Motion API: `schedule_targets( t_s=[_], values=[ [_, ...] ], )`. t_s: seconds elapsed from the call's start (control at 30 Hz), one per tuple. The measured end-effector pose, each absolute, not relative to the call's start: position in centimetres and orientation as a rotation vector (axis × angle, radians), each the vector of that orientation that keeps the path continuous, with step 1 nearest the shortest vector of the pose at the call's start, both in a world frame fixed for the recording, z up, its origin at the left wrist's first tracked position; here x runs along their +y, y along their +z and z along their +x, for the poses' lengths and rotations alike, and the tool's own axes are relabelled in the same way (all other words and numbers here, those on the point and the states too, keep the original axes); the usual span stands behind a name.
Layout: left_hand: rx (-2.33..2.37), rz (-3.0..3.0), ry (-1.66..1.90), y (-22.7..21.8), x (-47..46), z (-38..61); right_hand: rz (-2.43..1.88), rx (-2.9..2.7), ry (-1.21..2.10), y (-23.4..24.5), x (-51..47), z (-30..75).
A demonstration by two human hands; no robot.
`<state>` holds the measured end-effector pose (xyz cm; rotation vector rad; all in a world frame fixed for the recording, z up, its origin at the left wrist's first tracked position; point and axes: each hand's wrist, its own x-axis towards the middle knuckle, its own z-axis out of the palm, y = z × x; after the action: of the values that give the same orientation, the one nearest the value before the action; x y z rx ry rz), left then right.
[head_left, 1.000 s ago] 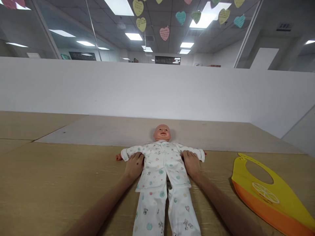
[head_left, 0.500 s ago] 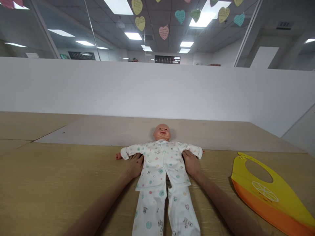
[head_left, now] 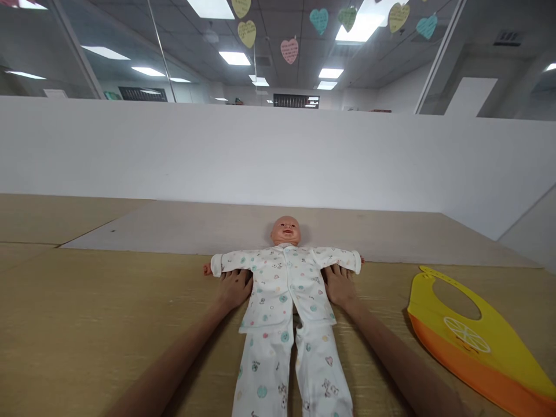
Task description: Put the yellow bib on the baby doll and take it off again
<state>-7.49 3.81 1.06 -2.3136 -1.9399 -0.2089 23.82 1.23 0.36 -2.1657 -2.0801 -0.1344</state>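
A baby doll (head_left: 285, 230) lies on its back on the tabletop, dressed in a white two-piece outfit (head_left: 282, 301) with small coloured prints. My left hand (head_left: 235, 289) rests flat against the doll's side, just under the sleeve, with its fingertips partly hidden by the cloth. My right hand (head_left: 339, 285) sits the same way on the other side. Neither hand appears to grip the cloth. To the right of my right arm lies a flat yellow and orange silicone bib (head_left: 452, 341), untouched.
The light wooden tabletop (head_left: 87, 324) runs under everything, with a paler board (head_left: 174, 229) beyond the doll. A white partition wall (head_left: 260, 156) stands behind it. Paper hearts (head_left: 289, 51) hang from the ceiling beyond.
Both hands have slid slightly down the jacket's sides, from the chest edges to just under the sleeves. The sleeves now lie straighter. The doll and bib stay in place.
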Motion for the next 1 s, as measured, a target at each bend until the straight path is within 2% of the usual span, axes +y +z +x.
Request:
schedule_targets(
  t_s=[0.4, 0.63, 1.0],
  values=[
    [-1.843, -2.257, -0.387, 0.8, 4.4, -8.6, -2.23, -1.934, -0.094, 1.1, 1.4, 24.7],
    [-1.762, -2.493, -0.509, 0.3, 5.7, -11.1, -2.282, -1.849, -0.067, 0.5, 2.3, 27.0],
    [-1.732, -2.371, -0.424, -0.2, 6.5, -12.4, -2.299, -1.826, -0.048, 0.8, 2.4, 27.8]
  ],
)
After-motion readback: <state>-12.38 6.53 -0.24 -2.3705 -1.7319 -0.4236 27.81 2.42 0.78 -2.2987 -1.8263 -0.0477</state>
